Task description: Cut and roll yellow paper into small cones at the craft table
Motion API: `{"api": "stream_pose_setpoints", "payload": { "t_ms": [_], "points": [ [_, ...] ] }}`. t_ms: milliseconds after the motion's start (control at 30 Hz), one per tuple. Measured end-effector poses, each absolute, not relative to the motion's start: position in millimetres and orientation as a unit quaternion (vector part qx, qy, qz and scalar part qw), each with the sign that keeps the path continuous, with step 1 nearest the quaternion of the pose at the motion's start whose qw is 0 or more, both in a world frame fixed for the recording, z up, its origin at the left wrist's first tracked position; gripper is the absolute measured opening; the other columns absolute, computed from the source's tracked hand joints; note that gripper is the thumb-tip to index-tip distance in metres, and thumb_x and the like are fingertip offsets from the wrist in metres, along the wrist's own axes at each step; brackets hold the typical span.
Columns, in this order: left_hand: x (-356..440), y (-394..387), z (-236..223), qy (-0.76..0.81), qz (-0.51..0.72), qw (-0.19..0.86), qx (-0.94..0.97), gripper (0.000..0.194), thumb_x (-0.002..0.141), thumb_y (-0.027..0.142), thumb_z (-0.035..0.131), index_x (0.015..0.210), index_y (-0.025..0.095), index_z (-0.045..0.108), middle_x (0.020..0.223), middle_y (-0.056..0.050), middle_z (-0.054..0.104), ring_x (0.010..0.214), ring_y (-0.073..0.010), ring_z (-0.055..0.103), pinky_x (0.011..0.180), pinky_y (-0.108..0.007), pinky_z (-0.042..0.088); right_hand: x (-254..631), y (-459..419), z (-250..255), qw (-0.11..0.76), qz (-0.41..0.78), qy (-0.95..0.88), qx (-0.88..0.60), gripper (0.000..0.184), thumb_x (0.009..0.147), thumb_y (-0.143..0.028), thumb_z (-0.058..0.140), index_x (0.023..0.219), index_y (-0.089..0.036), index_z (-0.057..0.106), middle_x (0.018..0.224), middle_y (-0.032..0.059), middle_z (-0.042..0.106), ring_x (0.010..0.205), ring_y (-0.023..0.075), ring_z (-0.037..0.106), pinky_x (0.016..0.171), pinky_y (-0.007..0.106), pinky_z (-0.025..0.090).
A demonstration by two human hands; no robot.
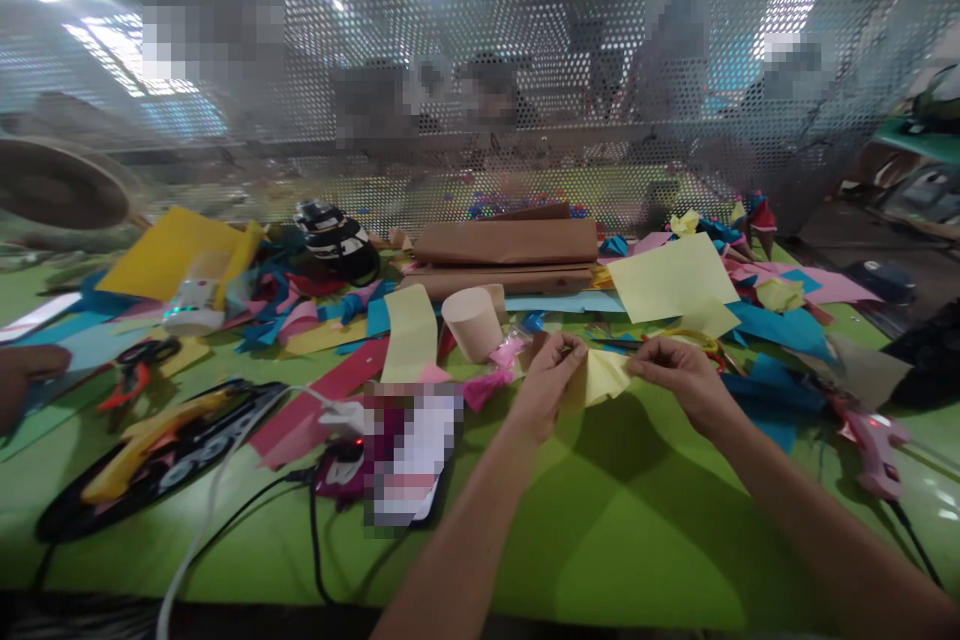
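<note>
A small piece of pale yellow paper (pixel 606 378), creased into folds, is held up between my two hands over the green table (pixel 645 540). My left hand (pixel 553 375) pinches its left side with thumb and fingers. At the opposite edge, my right hand (pixel 679 375) grips the paper between thumb and forefinger. Just left of my left hand lie a bright pink twisted paper piece (pixel 491 375) and an upright roll of cream paper (pixel 471 323). Scissors with yellow handles (pixel 701 345) lie partly hidden behind my right hand.
A pink glue gun (pixel 874 445) lies at right. Left are a yellow glue gun (pixel 150 435) on a black tray, orange-handled scissors (pixel 135 370), a phone (pixel 420 460) and corded power strip (pixel 341 470). Brown paper (pixel 506 245) is stacked behind. Another person's hand (pixel 34 370) shows far left.
</note>
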State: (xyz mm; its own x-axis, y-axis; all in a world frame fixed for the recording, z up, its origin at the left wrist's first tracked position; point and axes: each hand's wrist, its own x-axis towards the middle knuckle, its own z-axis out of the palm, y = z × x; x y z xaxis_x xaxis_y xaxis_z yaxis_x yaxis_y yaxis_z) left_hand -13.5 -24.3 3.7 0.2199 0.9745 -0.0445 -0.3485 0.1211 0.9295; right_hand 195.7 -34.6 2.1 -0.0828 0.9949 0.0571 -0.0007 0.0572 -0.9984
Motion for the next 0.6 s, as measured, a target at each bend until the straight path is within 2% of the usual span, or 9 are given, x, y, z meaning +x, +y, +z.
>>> {"api": "stream_pose_setpoints", "payload": {
  "t_ms": [100, 233, 367, 600],
  "points": [
    [-15.0, -26.1, 4.1, 0.362, 0.495, 0.65, 0.449, 0.025, 0.081, 0.038, 0.074, 0.087, 0.02, 0.058, 0.082, 0.002, 0.054, 0.073, -0.0102, 0.05, 0.064, -0.02, 0.04, 193.7, -34.6, 3.1, 0.502, 0.499, -0.535, -0.461, 0.029, 0.066, -0.033, 0.086, 0.081, -0.02, 0.066, 0.075, -0.0015, 0.062, 0.071, 0.0151, 0.055, 0.067, 0.029, 0.041],
    [-13.6, -26.6, 4.2, 0.374, 0.479, 0.63, 0.484, 0.024, 0.083, 0.039, 0.072, 0.086, 0.019, 0.059, 0.081, 0.001, 0.056, 0.073, -0.0114, 0.05, 0.066, -0.021, 0.039, 193.6, -37.2, 6.5, 0.46, 0.523, -0.559, -0.45, 0.03, 0.075, -0.038, 0.079, 0.098, -0.021, 0.068, 0.084, 0.0006, 0.064, 0.078, 0.0168, 0.057, 0.07, 0.03, 0.041],
    [-10.2, -25.5, 3.6, 0.387, 0.465, 0.585, 0.539, 0.021, 0.083, 0.037, 0.071, 0.085, 0.018, 0.063, 0.082, 0.0, 0.059, 0.078, -0.0134, 0.052, 0.072, -0.024, 0.04, 191.1, -38.2, 9.2, 0.412, 0.536, -0.579, -0.456, 0.027, 0.076, -0.042, 0.078, 0.083, -0.019, 0.069, 0.078, 0.0017, 0.063, 0.073, 0.0161, 0.054, 0.067, 0.029, 0.039],
    [-6.7, -27.5, 2.4, 0.394, 0.446, 0.585, 0.552, 0.019, 0.084, 0.036, 0.069, 0.085, 0.018, 0.064, 0.083, 0.0, 0.061, 0.08, -0.0153, 0.054, 0.077, -0.027, 0.041, 185.3, -38.0, 5.3, 0.401, 0.538, -0.588, -0.451, 0.032, 0.071, -0.045, 0.079, 0.073, -0.018, 0.062, 0.068, -0.0014, 0.055, 0.063, 0.013, 0.046, 0.059, 0.027, 0.033]
  ]
}}
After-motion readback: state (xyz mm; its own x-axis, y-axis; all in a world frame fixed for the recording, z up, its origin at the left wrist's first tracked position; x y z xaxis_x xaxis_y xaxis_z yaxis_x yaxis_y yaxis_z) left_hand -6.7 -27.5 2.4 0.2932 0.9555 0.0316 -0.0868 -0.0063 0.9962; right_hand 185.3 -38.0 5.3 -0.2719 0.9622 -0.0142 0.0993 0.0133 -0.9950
